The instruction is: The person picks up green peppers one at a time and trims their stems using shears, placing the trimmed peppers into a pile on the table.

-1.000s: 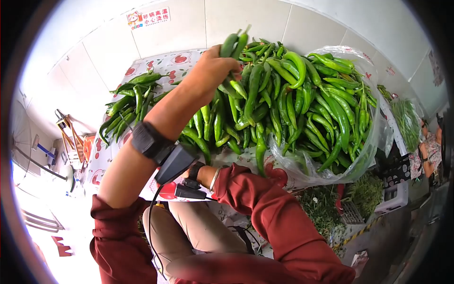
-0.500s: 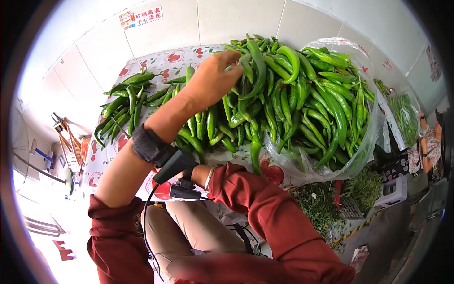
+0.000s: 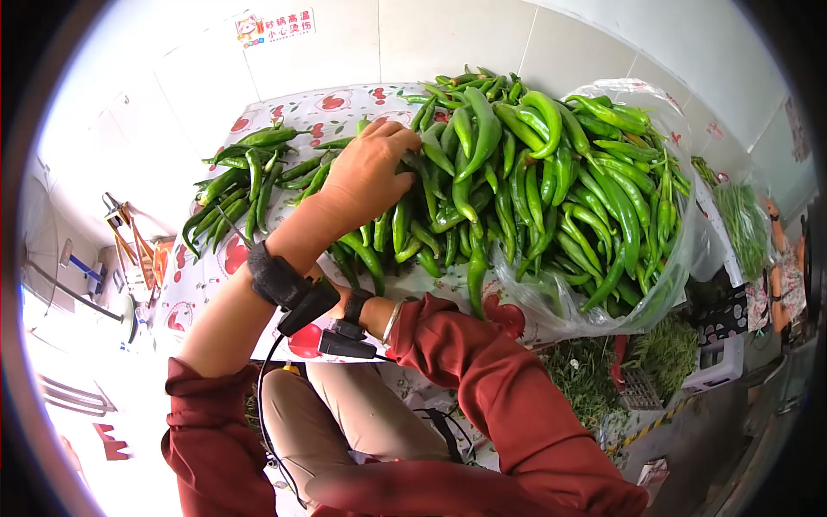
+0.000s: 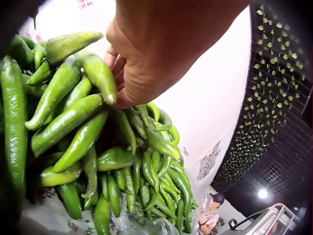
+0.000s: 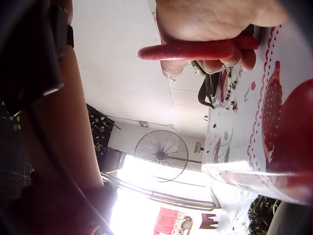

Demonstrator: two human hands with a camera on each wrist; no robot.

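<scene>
Among the green peppers [image 3: 482,133] heaped on the table, my left hand [image 3: 366,172] lies palm down at the pile's left side. In the left wrist view its loosely bent fingers [image 4: 116,68] touch a pale green pepper [image 4: 98,73]; the palm's underside is hidden. My right hand [image 5: 215,24] is low at the table's front edge, mostly covered by the left forearm in the head view. Its fingers curl round a red handle [image 5: 190,50]. A thin metal blade [image 3: 231,224] shows left of the left wrist, beside a smaller group of peppers [image 3: 250,177].
A clear plastic bag [image 3: 642,319] surrounds the right part of the pile. The patterned tablecloth [image 3: 202,293] reaches the front edge. Behind stands a tiled wall [image 3: 448,39]. Leafy greens [image 3: 577,379] and a grey crate [image 3: 719,362] are at lower right.
My left hand has let go of the peppers it held over the pile and moved down and left. A curved pepper from it now lies on top. The right hand has barely moved.
</scene>
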